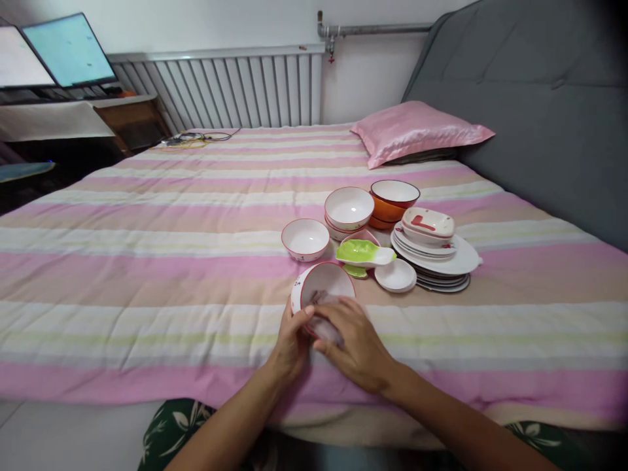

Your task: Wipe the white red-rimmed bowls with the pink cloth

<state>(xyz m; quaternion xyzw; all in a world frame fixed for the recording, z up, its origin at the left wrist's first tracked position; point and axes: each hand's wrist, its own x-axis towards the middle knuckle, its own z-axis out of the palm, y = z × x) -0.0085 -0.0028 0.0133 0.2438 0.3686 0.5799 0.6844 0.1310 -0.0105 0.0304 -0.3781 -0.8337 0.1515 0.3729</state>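
Both forearms reach in from the bed's near edge, wrists angled toward each other. Left hand (290,343) has a patterned bowl (328,280) by the side, thumb up at the rim; the other fingers go round the outside, mostly hidden. Right hand (360,340) is palm-down at the bowl's mouth, fingers bent together over a pale cloth (328,327), thumb lower down, so the cloth's pinched against the inside. It's blurry there, can't tell how tight. The two hands nearly meet at the near rim, and the bowl is tipped with its opening toward the right fingers.

Rest of the crockery sits on the striped bedspread (147,288) past the fingers. Just beyond the left ones there's a single red-rimmed bowl (305,239), white inside facing up. Farther out, a stack of white bowls (349,208) nested together, touching some orange bowls (387,210). Nearer the right fingers: a green-and-white leaf-shaped dish (357,250) lying over a pinkish bowl (367,236), then a small white dish (395,276). Out to their right is a plate stack (466,257) carrying squarish dishes (428,224), the top one marked red.
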